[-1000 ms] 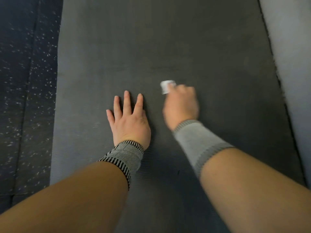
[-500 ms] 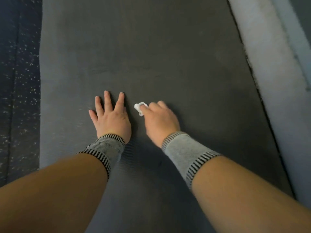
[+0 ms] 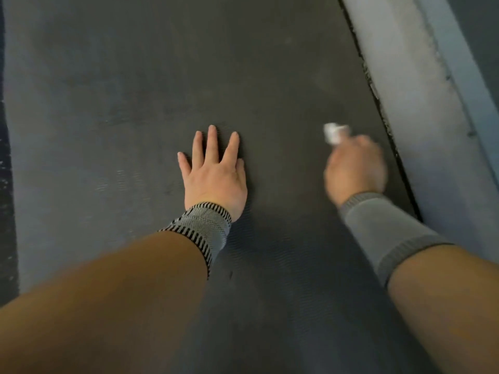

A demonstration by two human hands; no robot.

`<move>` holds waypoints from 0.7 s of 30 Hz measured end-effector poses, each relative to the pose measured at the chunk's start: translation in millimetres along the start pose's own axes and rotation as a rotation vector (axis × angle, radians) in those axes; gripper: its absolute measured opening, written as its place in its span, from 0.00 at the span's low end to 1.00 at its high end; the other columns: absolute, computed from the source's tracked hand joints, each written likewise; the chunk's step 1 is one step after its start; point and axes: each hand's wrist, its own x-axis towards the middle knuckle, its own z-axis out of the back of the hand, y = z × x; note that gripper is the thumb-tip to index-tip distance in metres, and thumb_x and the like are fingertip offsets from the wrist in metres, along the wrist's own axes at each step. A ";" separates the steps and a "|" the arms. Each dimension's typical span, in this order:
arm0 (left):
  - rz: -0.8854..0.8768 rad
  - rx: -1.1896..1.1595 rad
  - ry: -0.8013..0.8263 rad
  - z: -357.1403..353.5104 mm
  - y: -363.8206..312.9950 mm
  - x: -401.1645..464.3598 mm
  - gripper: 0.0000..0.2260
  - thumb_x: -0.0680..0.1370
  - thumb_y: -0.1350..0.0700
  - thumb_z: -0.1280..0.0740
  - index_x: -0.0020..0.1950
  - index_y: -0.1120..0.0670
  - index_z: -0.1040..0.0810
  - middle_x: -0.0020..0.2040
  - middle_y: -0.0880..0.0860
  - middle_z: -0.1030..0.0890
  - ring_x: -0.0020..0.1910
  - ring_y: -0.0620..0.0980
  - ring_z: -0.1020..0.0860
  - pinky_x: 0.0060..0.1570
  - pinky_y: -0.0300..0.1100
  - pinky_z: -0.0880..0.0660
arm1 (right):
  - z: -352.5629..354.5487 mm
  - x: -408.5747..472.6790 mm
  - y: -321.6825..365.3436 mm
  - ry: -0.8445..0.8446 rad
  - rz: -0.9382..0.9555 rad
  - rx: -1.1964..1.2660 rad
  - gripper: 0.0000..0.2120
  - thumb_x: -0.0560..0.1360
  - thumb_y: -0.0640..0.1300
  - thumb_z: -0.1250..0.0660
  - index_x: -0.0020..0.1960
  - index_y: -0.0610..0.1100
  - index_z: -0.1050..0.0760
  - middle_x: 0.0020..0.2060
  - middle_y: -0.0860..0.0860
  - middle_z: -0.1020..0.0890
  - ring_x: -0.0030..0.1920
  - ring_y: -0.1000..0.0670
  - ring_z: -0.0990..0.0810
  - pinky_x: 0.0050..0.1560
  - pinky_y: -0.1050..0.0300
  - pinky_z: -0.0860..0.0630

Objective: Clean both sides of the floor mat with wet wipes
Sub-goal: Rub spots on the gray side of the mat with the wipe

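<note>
Your left hand lies flat pinning the mat, your right hand grips the wipe near the mat's right edge, where it could snag and bunch.

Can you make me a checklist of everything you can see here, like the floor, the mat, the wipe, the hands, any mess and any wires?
Surface: dark grey floor mat lying flat, fine ribbed texture; no dirt plainly visible.
Job's things: small white wet wipe, bunched up, at the tips of the right hand, near the mat's right edge.
Clutter: nothing seen.
Hands: left hand flat on the mat, fingers spread and straight. Right hand curled round the wipe, motion-blurred. Both wrists wear grey knit bands.
Cables: nothing seen.
Surroundings: dark speckled floor left of the mat; pale fuzzy rug along its right edge.
</note>
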 end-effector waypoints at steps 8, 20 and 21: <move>0.019 -0.027 0.011 4.5 -3.7 0.6 0.24 0.81 0.43 0.57 0.78 0.42 0.50 0.80 0.49 0.50 0.78 0.52 0.55 0.74 0.58 0.58 | -0.8 -10.0 93.0 0.155 0.535 0.187 0.16 0.76 0.43 0.43 0.63 0.47 0.28 0.51 0.47 0.22 0.52 0.43 0.26 0.44 0.50 0.30; 0.008 -0.002 0.015 0.9 -1.1 -0.4 0.24 0.81 0.43 0.56 0.78 0.40 0.50 0.80 0.51 0.50 0.78 0.54 0.55 0.73 0.58 0.59 | -4.7 14.4 84.3 0.147 0.418 0.173 0.18 0.77 0.43 0.43 0.65 0.50 0.30 0.53 0.46 0.24 0.53 0.42 0.25 0.43 0.51 0.29; 0.008 0.003 0.011 0.7 -1.2 -0.1 0.24 0.81 0.43 0.56 0.78 0.40 0.49 0.80 0.52 0.50 0.78 0.54 0.54 0.73 0.59 0.59 | -5.5 28.2 59.4 0.114 0.255 0.114 0.17 0.76 0.42 0.42 0.64 0.49 0.30 0.52 0.45 0.24 0.52 0.41 0.24 0.43 0.50 0.29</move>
